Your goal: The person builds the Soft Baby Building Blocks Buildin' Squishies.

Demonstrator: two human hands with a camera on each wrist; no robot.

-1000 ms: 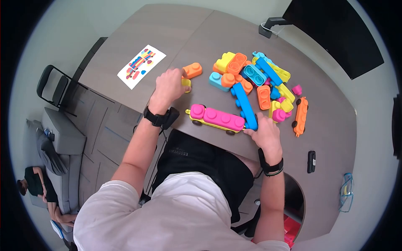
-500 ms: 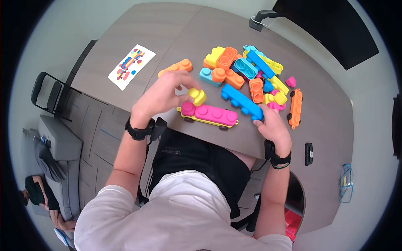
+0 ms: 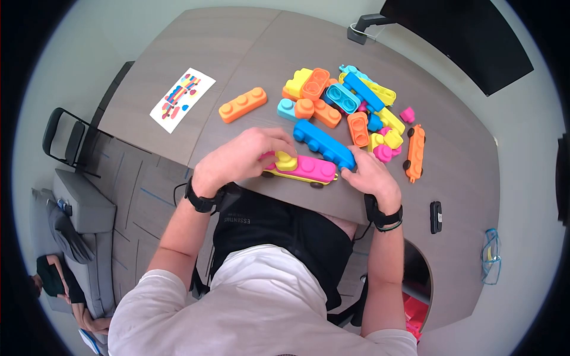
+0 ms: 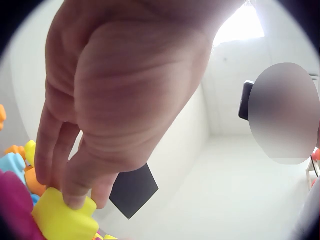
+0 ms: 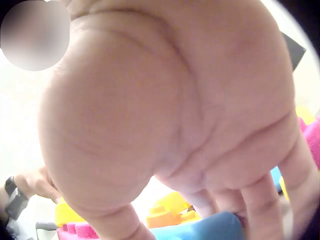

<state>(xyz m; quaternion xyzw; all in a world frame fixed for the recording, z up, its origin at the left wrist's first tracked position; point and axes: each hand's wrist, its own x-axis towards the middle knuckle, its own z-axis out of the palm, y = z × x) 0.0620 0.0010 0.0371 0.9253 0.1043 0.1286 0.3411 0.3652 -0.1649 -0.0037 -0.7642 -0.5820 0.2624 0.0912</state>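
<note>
In the head view a yellow block sits over the studs of the pink block, which lies along a yellow wheeled base. My left hand pinches the yellow block between thumb and fingers; in the left wrist view the fingertips press on the yellow block. My right hand grips the near end of a long blue block, which lies slantwise behind the pink one. The right wrist view shows thumb and fingers either side of the blue block.
An orange block lies at left near a printed picture sheet. Behind my hands is a heap of orange, yellow, blue and pink blocks. An orange wheeled base, a black device and glasses lie to the right.
My left hand has brought the yellow block from the left onto the pink block. The blue block, held by my right hand, has swung from steep to slanting, its far end moving left.
</note>
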